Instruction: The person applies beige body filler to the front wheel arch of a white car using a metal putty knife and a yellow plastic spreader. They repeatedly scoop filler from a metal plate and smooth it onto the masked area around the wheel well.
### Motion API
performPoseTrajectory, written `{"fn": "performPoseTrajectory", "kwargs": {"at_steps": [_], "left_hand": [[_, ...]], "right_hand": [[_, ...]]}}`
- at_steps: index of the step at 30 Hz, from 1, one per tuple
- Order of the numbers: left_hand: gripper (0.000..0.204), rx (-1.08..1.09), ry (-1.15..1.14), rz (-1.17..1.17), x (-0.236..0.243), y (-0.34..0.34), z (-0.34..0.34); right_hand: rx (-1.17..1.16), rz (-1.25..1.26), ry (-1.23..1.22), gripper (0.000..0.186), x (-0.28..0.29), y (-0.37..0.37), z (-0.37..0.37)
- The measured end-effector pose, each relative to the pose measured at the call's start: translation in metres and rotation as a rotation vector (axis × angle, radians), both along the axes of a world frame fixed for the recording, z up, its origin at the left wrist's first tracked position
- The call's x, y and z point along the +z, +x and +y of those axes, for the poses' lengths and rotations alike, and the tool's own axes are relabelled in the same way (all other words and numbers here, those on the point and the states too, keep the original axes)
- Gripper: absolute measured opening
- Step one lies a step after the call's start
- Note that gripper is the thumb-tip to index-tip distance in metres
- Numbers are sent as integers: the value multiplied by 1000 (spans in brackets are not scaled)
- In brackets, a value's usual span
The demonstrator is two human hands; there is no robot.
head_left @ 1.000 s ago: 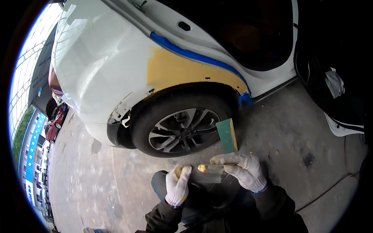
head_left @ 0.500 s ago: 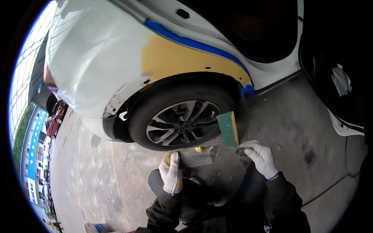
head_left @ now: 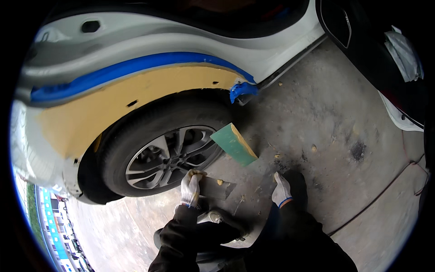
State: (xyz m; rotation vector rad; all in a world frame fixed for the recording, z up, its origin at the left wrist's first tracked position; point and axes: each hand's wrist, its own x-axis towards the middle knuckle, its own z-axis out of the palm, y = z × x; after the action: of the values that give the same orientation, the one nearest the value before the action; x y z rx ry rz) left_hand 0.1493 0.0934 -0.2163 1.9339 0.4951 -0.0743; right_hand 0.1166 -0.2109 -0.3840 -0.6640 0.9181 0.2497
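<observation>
In my gloved left hand (head_left: 190, 187), closed below the wheel, is a dark flat filler spreader (head_left: 210, 187) with a small yellow lump of filler (head_left: 220, 182) on it. My gloved right hand (head_left: 282, 187) is closed, its fingertips at the edge of a thin dark flat blade (head_left: 266, 184), smeared and hard to make out. Beyond both hands, beside the tyre, a green board (head_left: 234, 145) with yellow filler along one edge rests apart from them. The white car's wheel arch carries a broad coat of yellow filler (head_left: 154, 86), bordered above by blue masking tape (head_left: 136, 67).
The car's wheel (head_left: 170, 158) stands close ahead of my left hand. At right hangs an opened door (head_left: 353, 50) with grey sheeting on it. A dark cable (head_left: 376, 199) crosses the concrete floor (head_left: 312, 113), where crumbs of filler lie scattered.
My view has swung right and closer to the wheel arch, so the car appears shifted left. My right hand has come nearer my left. The spreader in my left hand shows more sharply.
</observation>
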Motion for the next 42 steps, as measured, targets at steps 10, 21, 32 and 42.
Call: {"fn": "performPoseTrajectory", "kwargs": {"at_steps": [10, 21, 32, 42], "left_hand": [[42, -101, -48, 107, -93, 97, -9], [29, 58, -156, 111, -86, 116, -32], [35, -417, 440, 337, -29, 74, -32], [35, -345, 402, 477, -33, 7, -35]], "right_hand": [[22, 125, 3, 27, -85, -3, 58], [-74, 168, 13, 26, -107, 10, 77], [-180, 199, 79, 25, -112, 18, 72], [78, 183, -248, 37, -138, 12, 78]]}}
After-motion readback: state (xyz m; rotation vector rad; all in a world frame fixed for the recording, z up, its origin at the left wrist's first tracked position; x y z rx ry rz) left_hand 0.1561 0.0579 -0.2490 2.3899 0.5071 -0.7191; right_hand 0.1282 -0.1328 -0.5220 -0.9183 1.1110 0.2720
